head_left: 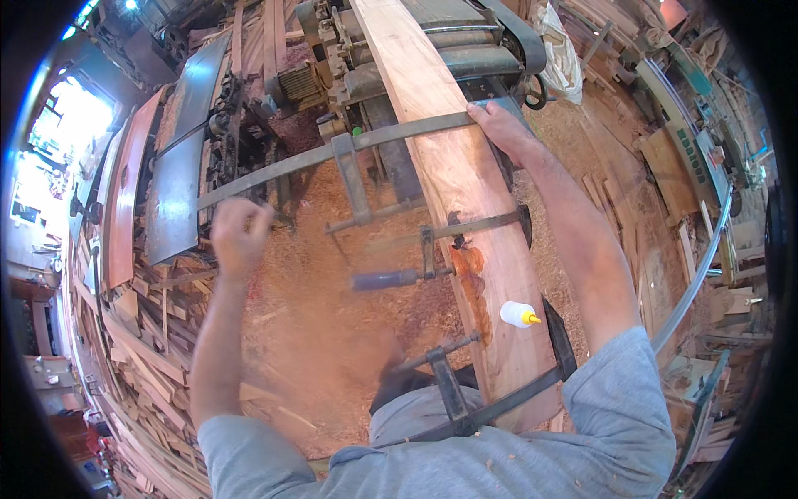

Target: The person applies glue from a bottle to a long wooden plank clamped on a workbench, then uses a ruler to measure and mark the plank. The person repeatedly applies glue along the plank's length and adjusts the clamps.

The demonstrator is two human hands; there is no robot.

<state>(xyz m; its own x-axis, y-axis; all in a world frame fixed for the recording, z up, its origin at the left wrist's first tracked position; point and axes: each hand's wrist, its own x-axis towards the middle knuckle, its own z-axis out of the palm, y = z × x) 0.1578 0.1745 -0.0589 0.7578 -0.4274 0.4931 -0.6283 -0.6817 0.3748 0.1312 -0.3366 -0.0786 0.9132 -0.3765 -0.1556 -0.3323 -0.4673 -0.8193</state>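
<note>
A long reddish wooden board (440, 158) runs from the machine toward my body. Three metal bar clamps lie across it. At the board's right edge my right hand (503, 131) grips the end of the farthest bar clamp (332, 153), whose long bar reaches left past the board. My left hand (243, 233) is just below that bar's left part, curled and smeared by motion; its grip cannot be made out. The middle clamp (478, 224) has a blue handle (384, 280). The nearest clamp (517, 393) crosses close to my chest. An orange-brown wet patch (471, 287) marks the board's left side.
A white glue bottle with a yellow tip (519, 314) lies on the board. The roller machine (432, 66) stands at the far end. Wood offcuts (158, 341) pile up on the left, beside metal-topped equipment (177, 195). Sawdust (307, 333) covers the floor.
</note>
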